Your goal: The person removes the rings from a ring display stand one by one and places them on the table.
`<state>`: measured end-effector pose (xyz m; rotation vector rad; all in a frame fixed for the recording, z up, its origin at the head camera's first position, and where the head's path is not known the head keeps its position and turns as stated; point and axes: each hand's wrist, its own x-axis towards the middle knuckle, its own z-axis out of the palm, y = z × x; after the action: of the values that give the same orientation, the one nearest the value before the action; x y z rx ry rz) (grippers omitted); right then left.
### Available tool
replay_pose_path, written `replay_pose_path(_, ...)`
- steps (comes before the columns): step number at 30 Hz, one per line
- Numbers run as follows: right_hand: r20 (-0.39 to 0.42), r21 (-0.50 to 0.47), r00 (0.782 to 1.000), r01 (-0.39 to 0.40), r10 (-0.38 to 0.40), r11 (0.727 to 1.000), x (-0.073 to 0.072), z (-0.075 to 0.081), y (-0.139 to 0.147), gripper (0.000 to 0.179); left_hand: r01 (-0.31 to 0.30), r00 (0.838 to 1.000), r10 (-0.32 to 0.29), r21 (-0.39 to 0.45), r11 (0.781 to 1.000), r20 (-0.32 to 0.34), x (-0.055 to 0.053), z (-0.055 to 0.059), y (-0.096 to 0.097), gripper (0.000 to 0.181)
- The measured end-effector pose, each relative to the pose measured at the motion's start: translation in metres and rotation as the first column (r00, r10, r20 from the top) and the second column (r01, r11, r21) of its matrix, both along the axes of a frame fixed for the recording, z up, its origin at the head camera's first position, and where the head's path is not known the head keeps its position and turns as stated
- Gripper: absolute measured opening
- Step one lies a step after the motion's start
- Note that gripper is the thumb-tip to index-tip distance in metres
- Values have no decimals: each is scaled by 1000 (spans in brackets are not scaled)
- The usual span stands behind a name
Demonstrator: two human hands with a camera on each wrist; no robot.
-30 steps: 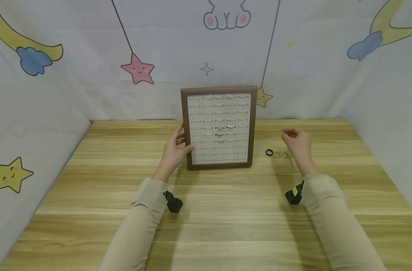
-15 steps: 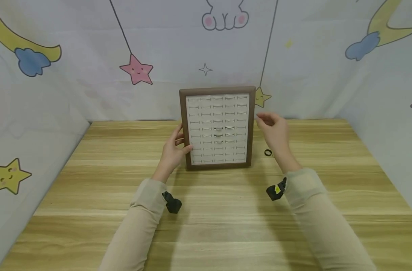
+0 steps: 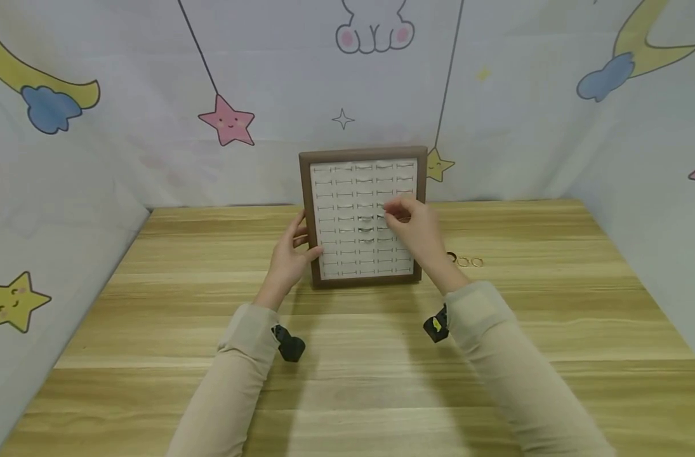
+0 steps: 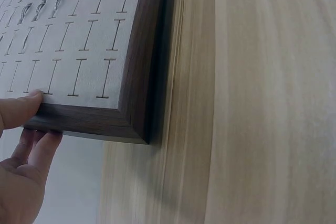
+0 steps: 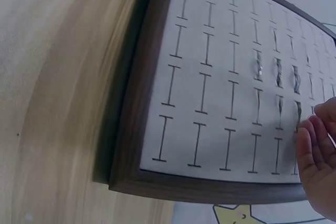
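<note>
A brown-framed ring display board (image 3: 363, 276) stands upright on the table, its white padded face cut with rows of short slots. Several silvery rings (image 3: 366, 230) sit in slots near the middle. My left hand (image 3: 288, 260) grips the board's left edge, thumb (image 4: 21, 109) on the front and fingers behind. In front of the board's right part, my right hand (image 3: 418, 231) holds thumb and fingertips pinched close to the slots beside the rings. It appears to pinch a small ring, mostly hidden by the fingers; the right wrist view shows this hand (image 5: 320, 153) against the face.
To the right of the board, a black ring (image 3: 452, 256), partly covered by the right forearm, and two gold rings (image 3: 470, 261) lie in a row on the wooden table (image 3: 358, 368). A printed cloth backdrop (image 3: 290, 76) rises behind the table.
My right hand has moved left from above the rings on the table, past the board's right edge, to its face. The left hand keeps its grip on the board.
</note>
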<state>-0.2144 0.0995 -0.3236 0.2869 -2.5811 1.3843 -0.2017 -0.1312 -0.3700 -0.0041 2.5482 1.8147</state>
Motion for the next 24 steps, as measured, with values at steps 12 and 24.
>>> replay_pose_path(12,-5,96,1000,-24,24,995,2,-6,-23,18,7,1000,-7,6,1000,-3,-1,-2,-1,83)
replay_pose_path(24,-124,288,992,72,-37,955,6,-10,-33,11,2,1000,-2,-3,1000,7,0,-1,-1,83)
